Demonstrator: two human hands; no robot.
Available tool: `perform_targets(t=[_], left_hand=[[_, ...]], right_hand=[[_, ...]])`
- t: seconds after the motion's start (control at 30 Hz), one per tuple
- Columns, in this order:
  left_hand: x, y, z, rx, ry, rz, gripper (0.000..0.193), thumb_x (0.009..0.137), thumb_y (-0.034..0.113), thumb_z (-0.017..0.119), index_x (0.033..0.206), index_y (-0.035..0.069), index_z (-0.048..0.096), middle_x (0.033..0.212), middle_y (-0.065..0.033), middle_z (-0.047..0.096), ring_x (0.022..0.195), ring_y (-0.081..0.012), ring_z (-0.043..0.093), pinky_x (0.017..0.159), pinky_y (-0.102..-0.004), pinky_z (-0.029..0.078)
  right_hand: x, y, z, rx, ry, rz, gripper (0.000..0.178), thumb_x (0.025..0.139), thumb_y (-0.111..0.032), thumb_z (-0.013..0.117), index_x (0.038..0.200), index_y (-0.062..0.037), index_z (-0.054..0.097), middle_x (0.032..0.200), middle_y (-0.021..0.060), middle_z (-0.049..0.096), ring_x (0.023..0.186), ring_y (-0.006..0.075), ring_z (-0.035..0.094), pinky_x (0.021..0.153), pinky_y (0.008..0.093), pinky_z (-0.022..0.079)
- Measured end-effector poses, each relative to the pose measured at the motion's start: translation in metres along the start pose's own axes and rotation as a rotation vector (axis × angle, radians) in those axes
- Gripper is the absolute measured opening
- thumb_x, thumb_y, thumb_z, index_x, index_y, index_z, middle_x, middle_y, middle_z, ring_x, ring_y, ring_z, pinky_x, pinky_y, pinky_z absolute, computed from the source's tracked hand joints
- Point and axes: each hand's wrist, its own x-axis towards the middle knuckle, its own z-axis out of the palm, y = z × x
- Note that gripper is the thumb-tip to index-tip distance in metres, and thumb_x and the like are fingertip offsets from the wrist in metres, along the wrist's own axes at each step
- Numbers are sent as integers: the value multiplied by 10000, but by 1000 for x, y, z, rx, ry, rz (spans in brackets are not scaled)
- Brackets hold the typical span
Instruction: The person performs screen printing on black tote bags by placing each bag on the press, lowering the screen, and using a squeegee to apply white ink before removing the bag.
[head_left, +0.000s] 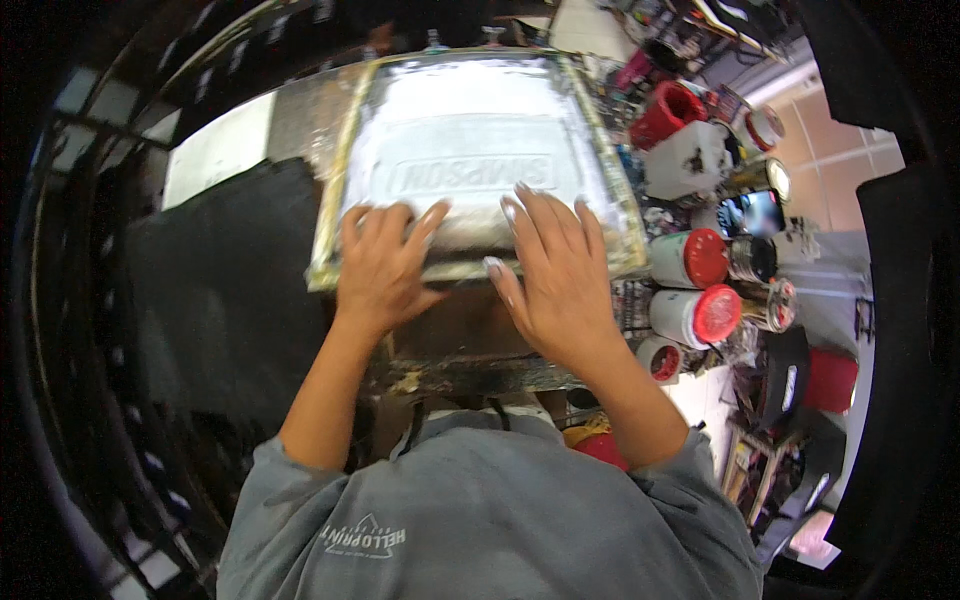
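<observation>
In front of me lies a screen-printing frame (340, 170) with taped yellowish edges. Its pale mesh (460, 140) carries white ink, and a block of lettering shows faintly through it. Across the near end of the mesh, a blurred pale bar that looks like a squeegee (472, 228) spans between my hands. My left hand (382, 262) curls its fingers over the far side, thumb toward me. My right hand (555, 265) grips the other end, fingers longer over the bar and thumb on the near side. White smears mark the fingertips. Motion blurs the squeegee's lower edge.
Along the right side stand two white tubs with red lids (705, 257), a white jug (686, 160), a red container (668, 112) and several cans. A lit phone (750, 214) rests among them. To the left are a black sheet-like surface (230, 290) and a white board (222, 150).
</observation>
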Motion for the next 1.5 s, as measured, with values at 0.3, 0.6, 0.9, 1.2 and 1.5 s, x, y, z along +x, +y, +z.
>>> perform_targets(t=[0.3,0.6,0.9,1.2,1.5], left_hand=[[-10,-13,-59,-89,453,18,1033,646,522,898,1495,108,481,1205,-140,573,1084,-328,575,990,-497,457],[-163,-116,94,179,-228,-834,591,871,371,767,1279,-10,573,1011,-199,686,905,-444,672,843,-498,567],[-115,-110,-26,-251,-139,-427,310,873,134,654,1099,-77,643,1024,-327,686,1002,-494,664,874,-544,538],[57,99,146,-970,-215,-453,677,938,523,678,1328,-24,601,1129,-294,670,1078,-459,645,947,-504,532],[-45,38,197,-145,-168,-65,1076,773,860,580,1622,241,348,1707,-183,166,1523,-582,53,1131,-804,-24]], right_hand=[[113,-1,-16,-330,217,-70,568,957,-607,559,1024,-55,676,967,127,664,967,319,617,857,497,409],[169,11,-36,-286,310,-107,630,1002,-654,451,946,-65,666,908,155,705,928,370,672,818,518,444],[188,15,-47,-370,279,-89,632,1019,-635,418,1057,-69,698,992,164,735,973,361,691,845,518,488],[205,-7,-92,-205,69,96,780,1020,-697,349,1007,-5,709,1042,228,721,1037,380,677,949,494,502],[218,7,-98,-164,-38,14,872,1007,-757,280,913,6,690,894,212,715,852,350,687,832,516,504]])
